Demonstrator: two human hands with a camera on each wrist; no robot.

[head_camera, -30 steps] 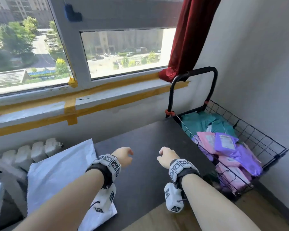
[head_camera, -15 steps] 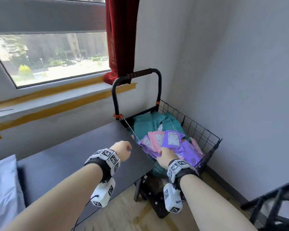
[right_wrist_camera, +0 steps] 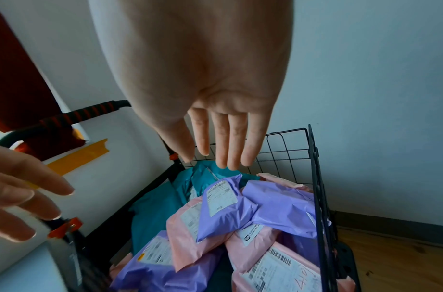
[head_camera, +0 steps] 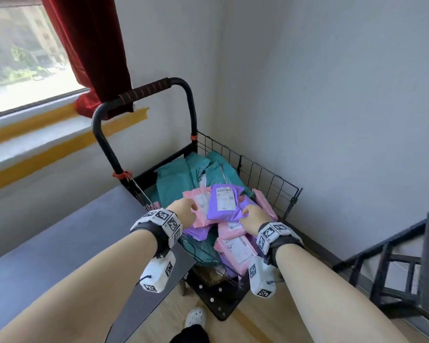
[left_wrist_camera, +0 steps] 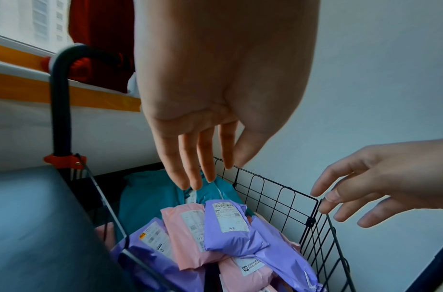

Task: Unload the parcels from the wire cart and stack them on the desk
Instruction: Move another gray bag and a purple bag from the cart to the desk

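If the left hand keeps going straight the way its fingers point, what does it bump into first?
Probably the pink parcel on top of the pile, beside the purple parcel. The left hand is open above the wire cart, though depth is hard to judge.

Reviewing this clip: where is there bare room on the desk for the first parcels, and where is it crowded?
The dark desk shows bare surface from the window wall to its corner beside the wire cart. The cart itself is crowded: purple, pink and teal parcels overlap rim to rim, the purple parcel topmost. Left hand and right hand hover open on either side of it.
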